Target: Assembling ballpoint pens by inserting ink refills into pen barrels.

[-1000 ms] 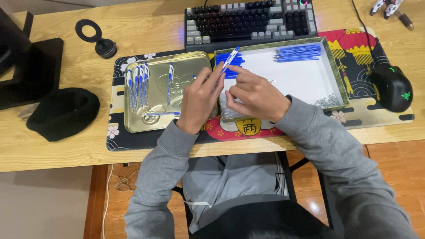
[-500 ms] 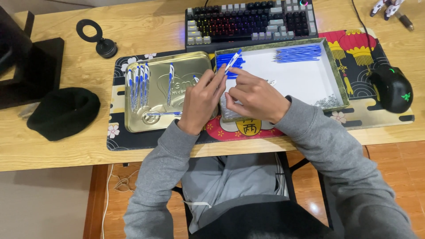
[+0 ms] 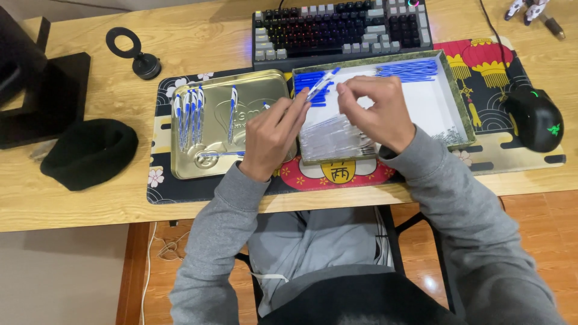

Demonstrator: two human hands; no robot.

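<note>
Left hand [image 3: 272, 137]: closed on a blue-and-white pen [image 3: 320, 82], pinched near its lower end, tip slanting up and to the right over the white box.
Right hand [image 3: 374, 111]: fingers curled, thumb and forefinger pinched together just right of the pen's upper end (whether anything is gripped between them cannot be told).
Pen: held above the near-left corner of the box, clear of the tabletop, between the two hands.
White box [image 3: 439, 99]: shallow, green-rimmed, sitting on the desk mat right of centre.
Blue parts [image 3: 313, 84]: small heap in the box's far-left corner, partly behind the pen.
Blue refills [image 3: 407, 69]: loose bundle along the far edge of the box, well apart from the hands.
Clear tubes [image 3: 331, 141]: pile in the near-left part of the box, just under the right hand.
Gold tin lid [image 3: 211, 165]: left of the box, touching it or nearly so, under the left wrist.
Finished pens [image 3: 188, 111]: row of several lying side by side in the tin's left part, one more [image 3: 232, 105] apart near the middle (another lies crosswise near the front).
Desk mat [image 3: 481, 66]: dark with red lantern pattern, under tin and box.
Keyboard [image 3: 340, 27]: beyond the box.
Mouse [image 3: 536, 117]: black, right end of the mat.
Black cap [image 3: 87, 153]: on the tabletop [image 3: 72, 204], far left.
</note>
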